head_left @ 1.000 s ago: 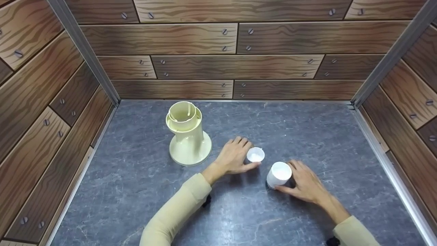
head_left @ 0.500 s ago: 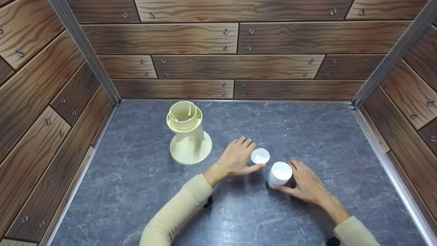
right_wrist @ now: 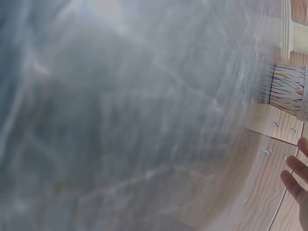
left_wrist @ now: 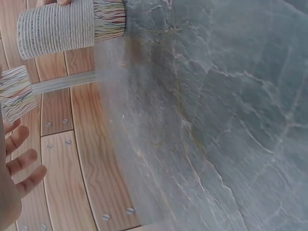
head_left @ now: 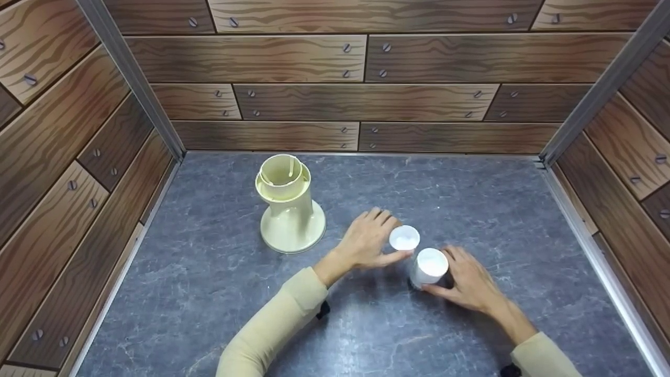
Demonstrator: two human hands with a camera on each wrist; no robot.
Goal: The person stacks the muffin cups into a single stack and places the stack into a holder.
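My left hand [head_left: 369, 240] pinches a single small paper cup [head_left: 404, 238], mouth up, between thumb and fingers. In the left wrist view this cup [left_wrist: 17, 94] shows coloured streaks on white and is held above the table; the other fingers [left_wrist: 30, 180] are spread loosely. Just to its right in the head view stands an upright stack of paper cups [head_left: 430, 269], its many rims showing as ribs in the left wrist view. My right hand [head_left: 471, 277] grips the stack from the right, thumb in front and fingers behind. The right wrist view catches only part of the stack [right_wrist: 288, 89].
A cream plastic stand [head_left: 290, 220] with a flared round base and a ringed open top stands to the left of my left hand. The dark marbled table [head_left: 209, 293] is bounded by wood-print walls [head_left: 293, 136] with metal edging.
My left hand has shifted right with the single paper cup, bringing it closer to the stack. The right hand and the stack stay in place.
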